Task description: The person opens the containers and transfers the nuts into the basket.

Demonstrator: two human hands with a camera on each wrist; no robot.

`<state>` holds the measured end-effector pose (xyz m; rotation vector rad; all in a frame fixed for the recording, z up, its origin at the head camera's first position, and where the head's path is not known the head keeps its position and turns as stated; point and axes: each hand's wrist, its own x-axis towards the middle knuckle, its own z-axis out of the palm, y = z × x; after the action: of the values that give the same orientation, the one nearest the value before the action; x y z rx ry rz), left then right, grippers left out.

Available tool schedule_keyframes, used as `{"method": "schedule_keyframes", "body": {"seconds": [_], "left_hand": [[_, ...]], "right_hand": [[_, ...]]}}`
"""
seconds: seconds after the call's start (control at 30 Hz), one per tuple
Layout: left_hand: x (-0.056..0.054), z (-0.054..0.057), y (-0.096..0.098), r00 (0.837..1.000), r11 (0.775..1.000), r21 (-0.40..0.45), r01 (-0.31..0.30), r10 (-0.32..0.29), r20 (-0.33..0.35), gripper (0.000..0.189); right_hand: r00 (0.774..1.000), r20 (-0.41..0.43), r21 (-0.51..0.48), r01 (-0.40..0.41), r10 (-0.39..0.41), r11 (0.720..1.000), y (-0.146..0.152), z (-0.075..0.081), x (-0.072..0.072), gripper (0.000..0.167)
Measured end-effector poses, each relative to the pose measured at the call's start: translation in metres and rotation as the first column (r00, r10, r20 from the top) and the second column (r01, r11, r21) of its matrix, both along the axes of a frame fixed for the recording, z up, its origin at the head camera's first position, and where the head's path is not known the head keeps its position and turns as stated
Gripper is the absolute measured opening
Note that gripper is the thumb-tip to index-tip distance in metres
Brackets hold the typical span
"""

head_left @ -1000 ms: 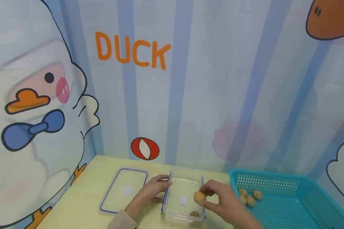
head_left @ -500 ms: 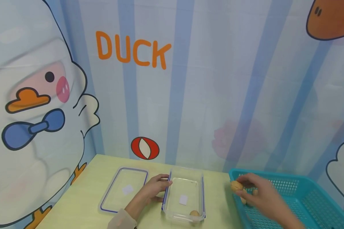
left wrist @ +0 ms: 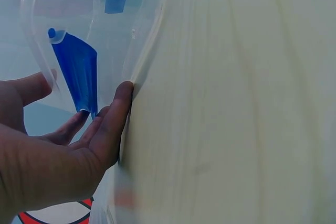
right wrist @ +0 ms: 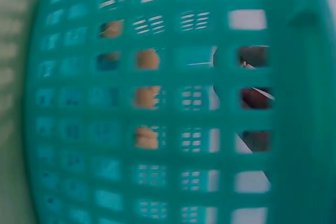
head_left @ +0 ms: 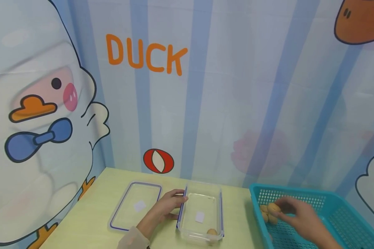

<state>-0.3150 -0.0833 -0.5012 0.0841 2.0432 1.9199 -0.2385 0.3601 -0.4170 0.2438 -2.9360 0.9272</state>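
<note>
A clear plastic food container (head_left: 199, 237) with blue side latches stands on the table; one walnut (head_left: 212, 231) lies in its near right corner. My left hand (head_left: 166, 205) holds the container's left side, one digit over the rim. From below, the left wrist view shows these fingers (left wrist: 113, 124) by a blue latch (left wrist: 79, 74). Inside the turquoise basket (head_left: 286, 188), my right hand (head_left: 299, 214) pinches a walnut (head_left: 273, 209) just above several others (head_left: 265, 217). The right wrist view catches walnuts (right wrist: 147, 137) through the basket's perforated wall (right wrist: 173, 114); my fingers there are not distinguishable.
Left of the container lies its clear lid (head_left: 137, 221) with a blue seal. The pale yellow table (head_left: 237, 214) ends at a printed curtain (head_left: 224, 103) behind. The basket's raised left wall stands between the container and its contents.
My right hand has carried a walnut from above the container, over the basket's left rim, down to the other walnuts. My left hand and the container have stayed in place.
</note>
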Motion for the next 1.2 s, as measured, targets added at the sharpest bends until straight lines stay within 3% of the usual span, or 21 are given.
{"method": "schedule_keyframes", "body": {"seconds": [0.27,0.4,0.83,1.2], "left_hand": [[0.000,0.000,0.001,1.000,1.000,-0.015,-0.008,0.008,0.013,0.063],[-0.001,0.001,0.001,1.000,1.000,-0.018,-0.008,0.008,0.003,0.064],[0.000,0.002,0.001,1.000,1.000,-0.015,-0.010,0.011,0.018,0.065],[0.000,0.001,0.001,1.000,1.000,-0.016,-0.009,0.009,0.016,0.062]], "right_hand": [[0.997,0.068,-0.038,0.033,-0.031,0.999,0.002,-0.024,-0.009,0.030],[0.994,0.104,-0.043,0.019,-0.014,0.999,0.002,-0.030,-0.011,0.033],[0.990,0.143,-0.009,-0.008,0.010,1.000,0.003,-0.032,-0.012,0.037],[0.996,0.088,-0.005,-0.011,0.011,1.000,0.005,-0.034,-0.012,0.033]]}}
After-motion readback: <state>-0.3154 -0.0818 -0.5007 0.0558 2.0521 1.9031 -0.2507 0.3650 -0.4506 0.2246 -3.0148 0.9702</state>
